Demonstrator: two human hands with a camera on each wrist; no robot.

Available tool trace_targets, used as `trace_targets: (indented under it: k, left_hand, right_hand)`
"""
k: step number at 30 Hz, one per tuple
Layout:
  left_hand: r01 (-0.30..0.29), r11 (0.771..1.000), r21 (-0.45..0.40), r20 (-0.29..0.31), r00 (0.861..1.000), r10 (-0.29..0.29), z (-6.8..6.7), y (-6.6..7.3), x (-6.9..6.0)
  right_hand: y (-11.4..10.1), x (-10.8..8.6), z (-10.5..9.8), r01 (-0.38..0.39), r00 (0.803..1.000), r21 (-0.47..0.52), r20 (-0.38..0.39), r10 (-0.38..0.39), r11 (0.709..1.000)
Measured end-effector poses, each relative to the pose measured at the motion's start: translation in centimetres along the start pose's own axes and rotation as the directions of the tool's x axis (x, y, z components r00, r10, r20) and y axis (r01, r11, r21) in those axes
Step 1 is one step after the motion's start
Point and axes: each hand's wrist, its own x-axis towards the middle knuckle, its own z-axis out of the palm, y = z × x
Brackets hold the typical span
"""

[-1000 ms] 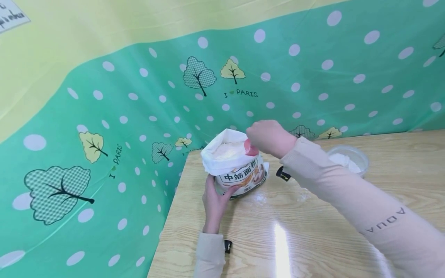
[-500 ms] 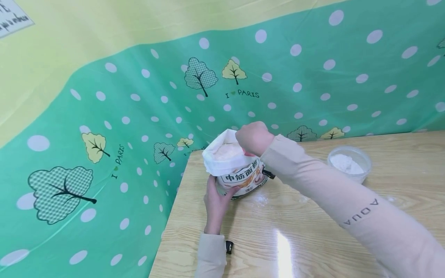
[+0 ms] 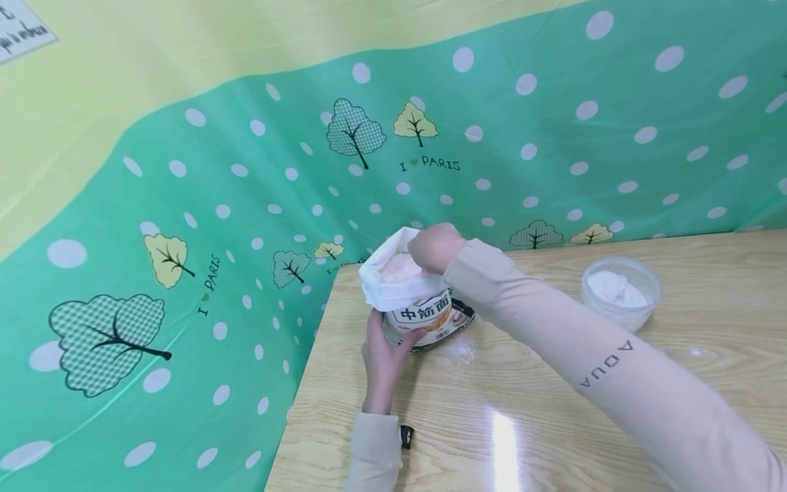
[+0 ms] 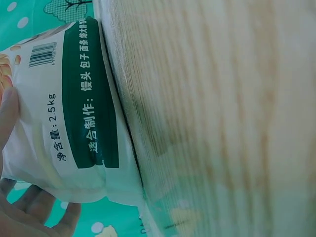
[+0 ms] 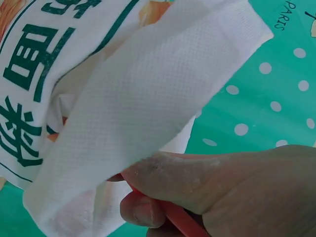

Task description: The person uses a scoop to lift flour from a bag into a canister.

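An opened bag of flour point(image 3: 424, 316) stands on the table with its white rim folded outward; flour point(image 3: 396, 270) shows inside its mouth. My left hand point(image 3: 384, 355) grips the bag's lower left side, thumb across the printed front and fingers behind, as the left wrist view also shows. Over the bag's right rim, my right hand point(image 3: 436, 247) holds a red scoop by its handle point(image 5: 182, 218). The scoop's far end is hidden behind the folded rim in the right wrist view.
A clear round bowl point(image 3: 652, 301) with white flour in it stands to the right of the bag. Faint white powder marks the wooden table point(image 3: 553, 424) near the bag. Green polka-dot cloth point(image 3: 246, 205) hangs close behind and to the left.
My right hand has moved left and slightly down over the bag's mouth, taking the red scoop mostly out of sight. The bowl has come into full view. My left hand keeps its grip.
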Motion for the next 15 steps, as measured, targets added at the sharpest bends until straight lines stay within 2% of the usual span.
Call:
trace_targets:
  k: [6, 10, 15]
  left_hand:
    - [-0.011, 1.000, 0.000, -0.007, 1.000, 0.011, 0.0, -0.2, -0.2]
    - [-0.020, 1.000, -0.003, -0.002, 1.000, 0.020, 0.1, -0.2, -0.1]
    - [-0.023, 1.000, -0.002, 0.000, 1.000, 0.023, 0.2, -0.3, 0.0]
  right_hand:
    - [1.0, 0.8, 1.2, 0.000, 0.999, 0.199, 0.035, -0.007, 0.980]
    - [1.9, 1.5, 2.2, 0.049, 0.997, 0.231, 0.039, -0.059, 0.972]
    - [2.7, 2.0, 3.3, 0.133, 0.991, 0.260, -0.001, -0.137, 0.956]
